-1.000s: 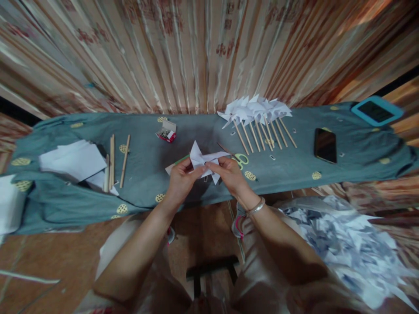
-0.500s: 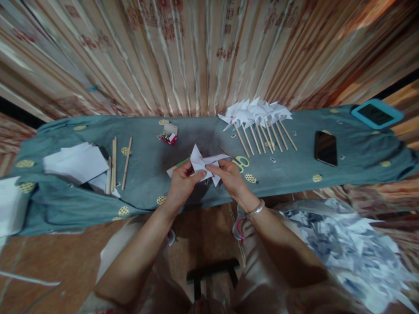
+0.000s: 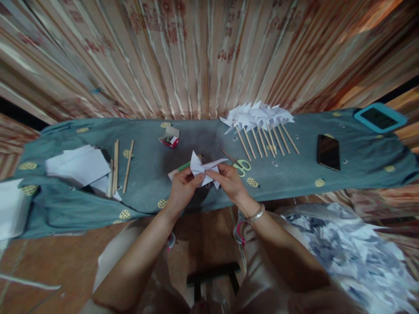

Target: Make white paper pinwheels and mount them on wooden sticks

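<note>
Between my two hands, above the cloth-covered table, is a white paper pinwheel (image 3: 197, 165) with folded, pointed blades. My left hand (image 3: 183, 185) grips its left side, thumb on top near the middle. On the other side my right hand (image 3: 230, 181) pinches the paper, its thumb also close to the centre. My fingers hide the pinwheel's middle and underside. A flat green and tan piece (image 3: 178, 169) lies partly under my left hand. Just right of my right hand rest scissors (image 3: 241, 165) with pale green handles.
Finished pinwheels (image 3: 258, 115) on sticks lie in a row at the back right. A small red box (image 3: 170, 138) of pins stands open. White sheets (image 3: 78, 163) and wooden sticks (image 3: 128, 168) lie left; a phone (image 3: 328, 151) and blue-framed device (image 3: 379, 117) right. Paper pieces (image 3: 353, 253) fill a bag below.
Both thumbs have drawn closer together over the pinwheel's centre, and its blades look more gathered. The whole view has shifted slightly; the things on the table stay in place.
</note>
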Available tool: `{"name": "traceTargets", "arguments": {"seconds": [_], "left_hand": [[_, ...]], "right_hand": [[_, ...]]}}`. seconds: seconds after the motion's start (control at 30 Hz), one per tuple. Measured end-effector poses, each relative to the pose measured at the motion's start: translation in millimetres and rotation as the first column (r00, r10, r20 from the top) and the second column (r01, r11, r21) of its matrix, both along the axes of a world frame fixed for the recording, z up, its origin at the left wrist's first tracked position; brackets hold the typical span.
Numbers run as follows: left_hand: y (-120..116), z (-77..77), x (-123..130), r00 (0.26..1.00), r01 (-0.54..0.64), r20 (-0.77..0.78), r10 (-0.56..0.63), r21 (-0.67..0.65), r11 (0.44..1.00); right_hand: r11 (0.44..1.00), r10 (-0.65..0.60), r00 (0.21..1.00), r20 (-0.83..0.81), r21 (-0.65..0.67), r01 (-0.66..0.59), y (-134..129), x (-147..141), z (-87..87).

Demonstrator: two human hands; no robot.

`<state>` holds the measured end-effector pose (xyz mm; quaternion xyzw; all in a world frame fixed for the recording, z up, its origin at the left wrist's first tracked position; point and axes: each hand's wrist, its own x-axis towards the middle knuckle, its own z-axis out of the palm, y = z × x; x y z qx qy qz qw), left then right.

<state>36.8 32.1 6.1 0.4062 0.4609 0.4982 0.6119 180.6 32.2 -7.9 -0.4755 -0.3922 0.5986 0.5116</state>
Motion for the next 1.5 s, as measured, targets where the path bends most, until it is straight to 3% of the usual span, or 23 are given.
{"name": "traceTargets", "arguments": {"seconds": [0.33, 0.73, 0.93, 1.07, 1.27, 1.5], "left_hand": [[-5, -1.1, -6, 1.000, -0.029, -0.008, 0.028, -0.036, 0.999], [-11, -4.7, -8, 1.000, -0.021, -0.017, 0.019, -0.075, 0.997], [-11, -2.2, -7, 1.000, 0.030, 0.005, -0.030, -0.083, 0.996], [-9, 1.1, -8, 0.999, 0.038, -0.017, -0.039, -0.038, 0.999], [-3, 5.5, -18, 0.991, -0.048, -0.124, 0.054, 0.056, 0.997], [13, 2.5, -45, 0.964, -0.190, -0.160, 0.211, 0.136, 0.972]], "right_hand": [[0.982, -0.030, 0.921, 0.389, 0.183, -0.046, -11, 4, 3.7], [0.990, 0.012, 0.906, 0.423, 0.124, -0.071, -18, 4, 4.9], [0.993, 0.024, 0.941, 0.338, 0.103, -0.062, -16, 7, 0.5], [0.997, -0.015, 0.984, 0.179, 0.073, 0.002, -8, 14, 0.0], [0.990, -0.137, 0.991, 0.004, 0.040, 0.137, 1, 28, 4.9], [0.992, -0.124, 0.992, -0.023, 0.027, 0.124, -1, 30, 5.9]]}}
